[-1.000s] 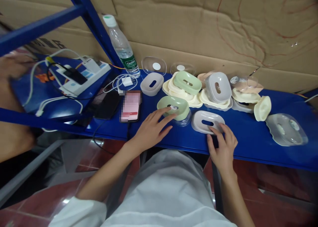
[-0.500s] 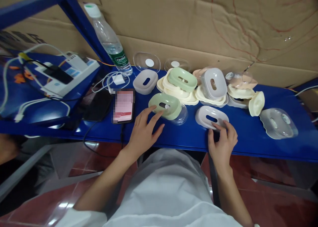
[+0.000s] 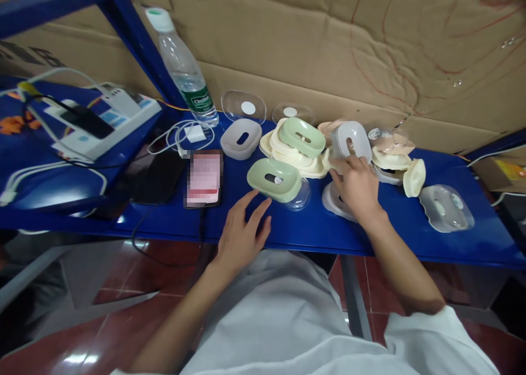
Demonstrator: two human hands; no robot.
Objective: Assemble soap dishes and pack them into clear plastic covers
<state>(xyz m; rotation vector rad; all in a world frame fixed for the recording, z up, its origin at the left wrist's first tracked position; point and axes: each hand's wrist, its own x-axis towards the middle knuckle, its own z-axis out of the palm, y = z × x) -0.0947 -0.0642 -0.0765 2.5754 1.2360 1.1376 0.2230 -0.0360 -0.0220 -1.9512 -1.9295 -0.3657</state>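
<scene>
- Since the earlier frame, the right hand (image 3: 359, 186) has been shifted from the pale dish (image 3: 331, 202), near the front edge of the blue surface (image 3: 296, 230), to the grey dish (image 3: 359, 136), towards the back edge; the left hand (image 3: 239, 234) has been drawn back slightly from the green dish (image 3: 263, 188).
- Right hand: laid over the grey dish, fingers by its slot; whether it is gripped cannot be told, the fingertips being partly hidden.
- Left hand: fingers spread, nothing held; contact with the green dish's near rim cannot be confirmed.
- Grey dish: light, stiff plastic is suggested, smooth enough to slip; it is best taken by opposite side walls, or hooked through the slot.
- Green dish: similar handling is expected; it is best lifted by both ends, since sliding could be caused by a push.
- Clear lid (image 3: 303, 198): seen beneath the green dish's right end; probably thin and easily scratched, best held by its edge.
</scene>
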